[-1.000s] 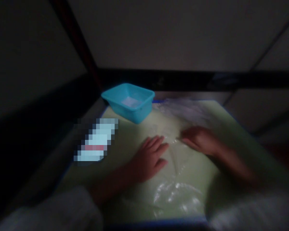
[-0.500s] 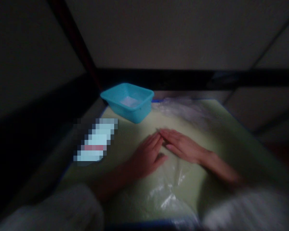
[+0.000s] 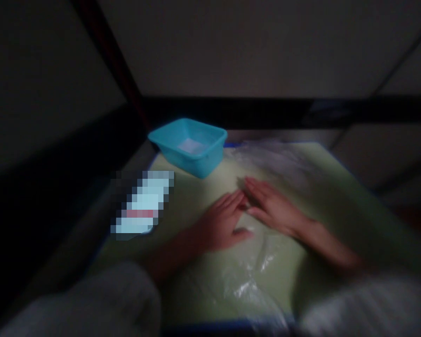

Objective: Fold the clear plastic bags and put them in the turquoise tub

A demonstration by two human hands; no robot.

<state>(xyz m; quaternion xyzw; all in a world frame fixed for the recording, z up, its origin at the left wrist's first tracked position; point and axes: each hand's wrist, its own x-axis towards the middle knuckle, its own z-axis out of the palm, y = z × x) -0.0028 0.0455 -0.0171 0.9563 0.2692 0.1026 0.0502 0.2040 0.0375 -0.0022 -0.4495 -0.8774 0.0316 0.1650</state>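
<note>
Palm down, my left hand (image 3: 224, 222) rests on the clear plastic sheet (image 3: 245, 285) at the middle of the table, its thumb spread away from the fingers. My right hand (image 3: 272, 203) lies flat beside it, with its thumb also apart. The fingertips of the two hands meet or nearly meet; the dim, blurred picture does not show which. Neither hand has anything visible in its grasp. The sheet is wrinkled and shiny below the hands and runs to the table's near edge.
A turquoise basket (image 3: 205, 164) with something pale inside stands at the table's back left corner. In front of it, at the left edge, lies a pixelated light blue item (image 3: 143, 201). Crumpled clear plastic (image 3: 273, 157) lies at the back of the yellow-green table (image 3: 182, 196).
Both hands have shifted slightly to the right. The right fingertips are a little farther up the table, and the whole view has moved slightly.
</note>
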